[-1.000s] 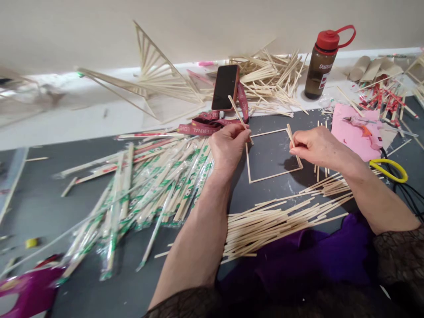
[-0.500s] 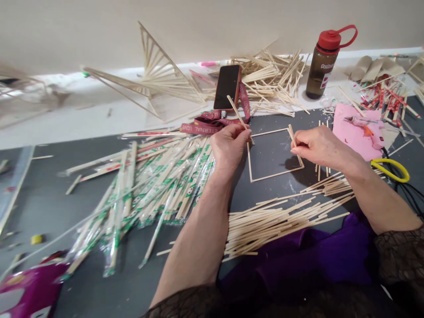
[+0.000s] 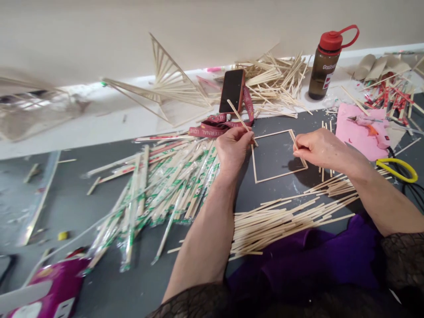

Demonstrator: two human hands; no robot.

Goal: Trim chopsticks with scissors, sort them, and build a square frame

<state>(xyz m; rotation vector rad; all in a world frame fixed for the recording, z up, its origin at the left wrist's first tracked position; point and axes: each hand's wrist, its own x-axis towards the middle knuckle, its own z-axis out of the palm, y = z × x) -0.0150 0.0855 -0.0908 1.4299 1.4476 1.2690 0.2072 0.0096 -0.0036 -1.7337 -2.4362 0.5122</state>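
A square made of thin wooden chopsticks (image 3: 281,175) lies flat on the dark grey table. My left hand (image 3: 232,149) is closed over its upper left corner, pinching a chopstick (image 3: 236,111) that slants up towards the phone. At the right side of the square, my right hand (image 3: 316,148) pinches a thin wooden stick (image 3: 293,138); its lower part is hidden by the fingers. Whether that stick touches the square's side I cannot tell. Loose bare chopsticks (image 3: 281,225) lie in a pile between my forearms.
Wrapped chopsticks (image 3: 179,181) spread left of my left arm. A phone (image 3: 232,90) with a red lanyard (image 3: 212,128), a stick pile and a bottle (image 3: 324,66) stand behind. At right are a glue gun (image 3: 371,128) on pink material (image 3: 344,128) and yellow-handled scissors (image 3: 397,170).
The whole view has shifted slightly, so things appear further right. The stick in my right hand appears to have tilted closer to the square's right side. My left hand keeps its chopstick.
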